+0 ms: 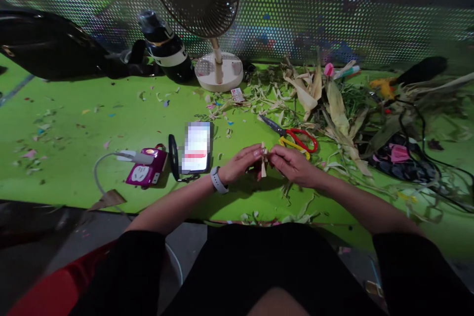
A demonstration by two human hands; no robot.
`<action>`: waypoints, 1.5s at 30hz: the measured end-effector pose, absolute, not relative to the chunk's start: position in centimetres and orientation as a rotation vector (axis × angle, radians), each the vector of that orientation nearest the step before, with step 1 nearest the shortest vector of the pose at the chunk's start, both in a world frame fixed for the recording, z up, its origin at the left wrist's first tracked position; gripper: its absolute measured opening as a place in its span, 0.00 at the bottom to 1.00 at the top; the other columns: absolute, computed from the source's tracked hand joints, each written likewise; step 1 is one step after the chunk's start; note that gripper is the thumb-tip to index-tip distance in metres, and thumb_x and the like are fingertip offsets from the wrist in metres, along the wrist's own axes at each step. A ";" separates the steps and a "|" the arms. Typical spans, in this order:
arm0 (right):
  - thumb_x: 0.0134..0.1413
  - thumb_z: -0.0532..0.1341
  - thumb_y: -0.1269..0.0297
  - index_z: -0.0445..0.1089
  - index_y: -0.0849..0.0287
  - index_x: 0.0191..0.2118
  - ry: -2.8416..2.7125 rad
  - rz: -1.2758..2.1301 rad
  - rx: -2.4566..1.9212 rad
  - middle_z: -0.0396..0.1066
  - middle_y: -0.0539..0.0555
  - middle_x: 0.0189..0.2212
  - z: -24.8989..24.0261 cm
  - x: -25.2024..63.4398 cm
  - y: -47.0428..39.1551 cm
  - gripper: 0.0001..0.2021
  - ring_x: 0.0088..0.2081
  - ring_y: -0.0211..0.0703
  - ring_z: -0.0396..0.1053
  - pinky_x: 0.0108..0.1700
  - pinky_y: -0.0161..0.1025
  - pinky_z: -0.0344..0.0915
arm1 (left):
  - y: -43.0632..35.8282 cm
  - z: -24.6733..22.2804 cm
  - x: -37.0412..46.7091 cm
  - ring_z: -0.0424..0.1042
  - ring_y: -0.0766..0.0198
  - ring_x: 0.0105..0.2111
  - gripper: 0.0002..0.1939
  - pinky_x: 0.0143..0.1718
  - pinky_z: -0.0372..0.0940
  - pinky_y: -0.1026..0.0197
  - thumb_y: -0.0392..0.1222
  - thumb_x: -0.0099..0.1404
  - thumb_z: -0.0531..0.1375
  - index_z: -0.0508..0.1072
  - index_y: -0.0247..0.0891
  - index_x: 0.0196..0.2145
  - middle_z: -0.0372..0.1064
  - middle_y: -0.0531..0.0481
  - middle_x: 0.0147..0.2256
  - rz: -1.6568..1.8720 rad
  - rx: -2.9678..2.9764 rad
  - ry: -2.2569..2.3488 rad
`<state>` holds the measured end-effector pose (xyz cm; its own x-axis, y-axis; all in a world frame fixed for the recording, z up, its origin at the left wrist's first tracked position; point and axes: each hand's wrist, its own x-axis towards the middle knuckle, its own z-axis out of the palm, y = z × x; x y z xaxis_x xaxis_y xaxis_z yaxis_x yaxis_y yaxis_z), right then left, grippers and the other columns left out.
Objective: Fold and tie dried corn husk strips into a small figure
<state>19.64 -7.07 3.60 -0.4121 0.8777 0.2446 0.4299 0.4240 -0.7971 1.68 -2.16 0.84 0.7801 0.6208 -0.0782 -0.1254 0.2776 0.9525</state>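
Note:
My left hand (242, 162), with a pale band on its wrist, pinches a small strip of dry husk (263, 165) over the green table (129, 108). From the other side my right hand (291, 164) closes its fingers on the same husk piece, and the fingertips of both hands nearly meet. The husk stands roughly upright, its lower end flaring below the fingers. Just behind my right hand lie scissors (282, 131) with red handles, and beside them something with yellow handles (295, 147).
A lit phone (195, 148) and a purple power adapter (147, 168) with a cable lie on the left. Behind stand a fan (218, 71), a dark bottle (168, 52) and a black bag (52, 44). Dry husks (338, 111) and black cords (422, 118) cover the right side.

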 end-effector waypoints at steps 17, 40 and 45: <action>0.63 0.50 0.63 0.63 0.60 0.29 -2.249 0.619 -1.175 0.64 0.49 0.22 2.9 20.5 -6.2 0.13 0.24 0.34 0.60 0.27 0.31 0.53 | 0.1 1.4 0.6 0.74 0.66 0.33 0.17 0.35 0.71 0.64 0.41 0.56 0.65 0.71 0.34 0.43 0.75 0.44 0.36 0.910 2.122 0.351; 0.63 0.51 0.60 0.61 0.58 0.30 -1.738 0.616 -1.302 0.59 0.46 0.20 1.7 19.9 -6.0 0.11 0.21 0.33 0.57 0.25 0.32 0.54 | -0.4 2.2 0.4 0.71 0.61 0.38 0.15 0.41 0.66 0.55 0.41 0.56 0.64 0.71 0.38 0.42 0.73 0.46 0.36 1.256 2.342 0.681; 0.63 0.50 0.54 0.63 0.58 0.33 -1.527 0.681 -1.365 0.63 0.47 0.22 1.2 19.7 -5.8 0.14 0.21 0.33 0.58 0.25 0.33 0.57 | -2.5 1.2 1.4 0.70 0.61 0.35 0.14 0.38 0.65 0.57 0.43 0.64 0.56 0.72 0.36 0.45 0.72 0.43 0.34 0.975 2.456 0.730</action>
